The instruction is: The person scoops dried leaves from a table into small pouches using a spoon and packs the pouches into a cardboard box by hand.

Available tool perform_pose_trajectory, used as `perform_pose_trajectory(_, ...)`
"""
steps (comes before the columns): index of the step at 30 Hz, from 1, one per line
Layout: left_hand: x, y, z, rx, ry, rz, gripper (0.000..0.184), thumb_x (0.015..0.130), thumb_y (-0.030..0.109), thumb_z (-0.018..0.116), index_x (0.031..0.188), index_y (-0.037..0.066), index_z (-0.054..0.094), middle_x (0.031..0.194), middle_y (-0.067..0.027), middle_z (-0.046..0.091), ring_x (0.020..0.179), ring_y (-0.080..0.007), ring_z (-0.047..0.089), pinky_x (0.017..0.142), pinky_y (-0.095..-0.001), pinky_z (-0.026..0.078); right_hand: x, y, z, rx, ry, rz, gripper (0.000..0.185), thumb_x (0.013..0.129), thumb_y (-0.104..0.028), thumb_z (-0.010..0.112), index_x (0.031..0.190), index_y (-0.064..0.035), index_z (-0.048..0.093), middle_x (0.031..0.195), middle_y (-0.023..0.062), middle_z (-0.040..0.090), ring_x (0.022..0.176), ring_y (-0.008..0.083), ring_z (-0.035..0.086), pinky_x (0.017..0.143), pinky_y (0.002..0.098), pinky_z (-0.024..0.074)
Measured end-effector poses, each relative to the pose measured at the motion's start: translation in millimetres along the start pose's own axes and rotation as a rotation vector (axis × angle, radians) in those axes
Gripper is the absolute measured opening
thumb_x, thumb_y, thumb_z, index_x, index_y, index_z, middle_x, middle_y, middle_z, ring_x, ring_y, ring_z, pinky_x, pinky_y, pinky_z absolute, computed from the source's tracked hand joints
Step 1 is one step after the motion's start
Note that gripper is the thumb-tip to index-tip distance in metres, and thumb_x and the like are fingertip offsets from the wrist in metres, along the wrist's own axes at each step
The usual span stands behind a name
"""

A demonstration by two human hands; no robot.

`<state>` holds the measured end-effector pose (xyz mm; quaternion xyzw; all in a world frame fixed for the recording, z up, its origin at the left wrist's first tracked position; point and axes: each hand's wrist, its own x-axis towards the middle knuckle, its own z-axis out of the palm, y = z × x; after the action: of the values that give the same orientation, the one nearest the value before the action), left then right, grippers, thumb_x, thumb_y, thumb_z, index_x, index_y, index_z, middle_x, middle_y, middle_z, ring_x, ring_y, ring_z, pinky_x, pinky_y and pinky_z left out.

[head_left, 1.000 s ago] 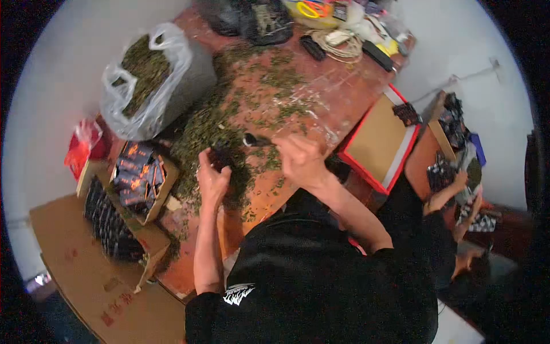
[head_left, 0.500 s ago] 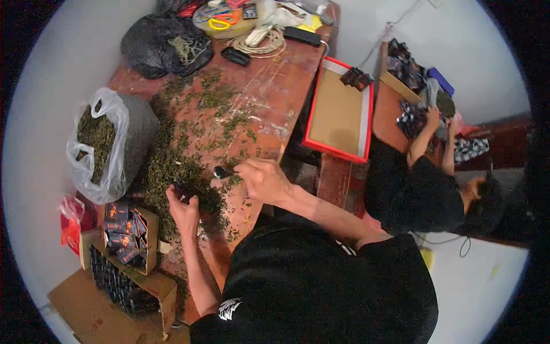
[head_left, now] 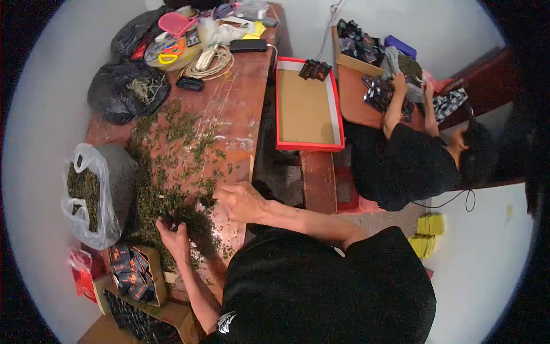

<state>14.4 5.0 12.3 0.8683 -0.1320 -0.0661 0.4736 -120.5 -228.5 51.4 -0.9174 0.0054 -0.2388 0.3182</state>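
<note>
My left hand [head_left: 175,239] is closed around a small dark packet [head_left: 169,219], thumb and fingers on its sides, low over the loose dried leaves [head_left: 153,198]. My right hand [head_left: 240,203] is closed on a small scoop, whose head is hard to make out against the leaves just left of the fingers. Left of the heap stands a clear plastic bag [head_left: 106,192] filled with the same leaves. Near my left forearm, an open cardboard box [head_left: 154,275] holds several dark printed packets [head_left: 130,272].
A red-rimmed tray [head_left: 309,114] with dark packets on its far edge sits beyond the table's right edge. Coiled cable [head_left: 209,63], a black bag [head_left: 126,92] and a phone-like black object [head_left: 248,45] lie at the far end. A co-worker [head_left: 412,166] handles a bag at another table.
The view has swung, shifting the surroundings left. My right hand has gone from holding the scoop's bright round end above the leaves to having it down among them. The left hand keeps the packet.
</note>
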Motion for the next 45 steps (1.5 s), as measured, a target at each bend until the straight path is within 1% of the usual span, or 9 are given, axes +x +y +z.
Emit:
perform_pose_trajectory(2, 6, -8, 2, -0.047, -0.035, 0.004, 0.061, 0.079, 0.001, 0.065, 0.136, -0.004, 0.043, 0.119, -0.0165, 0.062, 0.104, -0.0229, 0.061, 0.096, -0.0343, 0.047, 1, -2, -3, -0.006, 0.048, -0.012, 0.011, 0.071, -0.011, 0.066, 0.075, -0.0010, 0.066, 0.080, 0.0137, 0.064, 0.078, 0.0310, 0.067, 0.066, 0.0429, 0.0578)
perform_pose_trajectory(7, 8, -2, 10, -0.020, -0.021, -0.028, 0.064, 0.080, -0.002, 0.064, 0.139, -0.004, 0.040, 0.129, -0.0181, 0.057, 0.116, -0.0256, 0.057, 0.104, -0.0361, 0.042, -10, 11, 7, -0.072, -0.006, -0.051, 0.012, 0.069, -0.011, 0.068, 0.075, -0.0008, 0.065, 0.085, 0.0105, 0.062, 0.084, 0.0263, 0.066, 0.062, 0.0388, 0.0574)
perform_pose_trajectory(8, 14, -21, 11, -0.184, -0.086, -0.035, 0.065, 0.081, -0.002, 0.064, 0.141, -0.005, 0.039, 0.135, -0.0197, 0.054, 0.123, -0.0278, 0.055, 0.108, -0.0374, 0.039, -11, 14, 8, -0.077, -0.005, -0.036, 0.014, 0.067, -0.010, 0.069, 0.075, -0.0007, 0.064, 0.088, 0.0094, 0.061, 0.086, 0.0243, 0.065, 0.060, 0.0373, 0.0570)
perform_pose_trajectory(15, 18, -24, 12, 0.001, -0.068, -0.041, 0.070, 0.083, 0.000, 0.065, 0.146, -0.006, 0.035, 0.141, -0.0208, 0.051, 0.129, -0.0295, 0.050, 0.113, -0.0384, 0.034, -11, 11, -7, -0.154, -0.049, -0.100, 0.013, 0.067, -0.009, 0.069, 0.077, -0.0050, 0.062, 0.084, 0.0087, 0.059, 0.080, 0.0256, 0.065, 0.061, 0.0390, 0.0567)
perform_pose_trajectory(18, 17, -5, 8, 0.016, -0.118, -0.045, 0.071, 0.083, 0.000, 0.065, 0.147, -0.006, 0.034, 0.142, -0.0207, 0.050, 0.130, -0.0299, 0.049, 0.114, -0.0386, 0.033, -9, 5, -8, -0.088, 0.031, 0.024, 0.014, 0.068, -0.007, 0.069, 0.080, -0.0050, 0.061, 0.081, 0.0098, 0.059, 0.077, 0.0268, 0.066, 0.060, 0.0394, 0.0563)
perform_pose_trajectory(36, 25, -36, 15, 0.024, -0.062, 0.036, 0.075, 0.080, 0.004, 0.066, 0.148, -0.007, 0.035, 0.144, -0.0233, 0.049, 0.131, -0.0320, 0.049, 0.113, -0.0377, 0.033, -12, 10, 8, -0.050, 0.098, 0.023, 0.013, 0.071, -0.003, 0.065, 0.081, -0.0013, 0.056, 0.077, 0.0133, 0.058, 0.066, 0.0326, 0.065, 0.056, 0.0444, 0.0540)
perform_pose_trajectory(39, 23, -28, 13, -0.098, -0.123, 0.017, 0.071, 0.081, 0.006, 0.066, 0.145, -0.006, 0.038, 0.141, -0.0211, 0.050, 0.125, -0.0300, 0.051, 0.111, -0.0374, 0.036, -12, 8, 6, -0.041, 0.062, 0.085, 0.013, 0.071, -0.003, 0.065, 0.080, -0.0010, 0.056, 0.078, 0.0129, 0.058, 0.066, 0.0323, 0.066, 0.056, 0.0442, 0.0538)
perform_pose_trajectory(42, 22, -28, 14, 0.088, -0.047, 0.117, 0.065, 0.081, 0.006, 0.064, 0.141, -0.004, 0.040, 0.135, -0.0177, 0.052, 0.116, -0.0266, 0.054, 0.105, -0.0362, 0.040, -13, 7, 2, -0.018, 0.054, 0.093, 0.012, 0.071, -0.004, 0.065, 0.080, -0.0014, 0.056, 0.078, 0.0124, 0.058, 0.066, 0.0319, 0.066, 0.055, 0.0440, 0.0537)
perform_pose_trajectory(45, 19, -22, 13, -0.020, -0.088, 0.040, 0.064, 0.081, 0.006, 0.064, 0.139, -0.004, 0.040, 0.132, -0.0167, 0.054, 0.114, -0.0251, 0.054, 0.104, -0.0343, 0.041, -13, 10, 1, -0.090, 0.056, -0.011, 0.013, 0.071, -0.004, 0.066, 0.079, -0.0017, 0.056, 0.075, 0.0125, 0.057, 0.065, 0.0321, 0.065, 0.055, 0.0443, 0.0537)
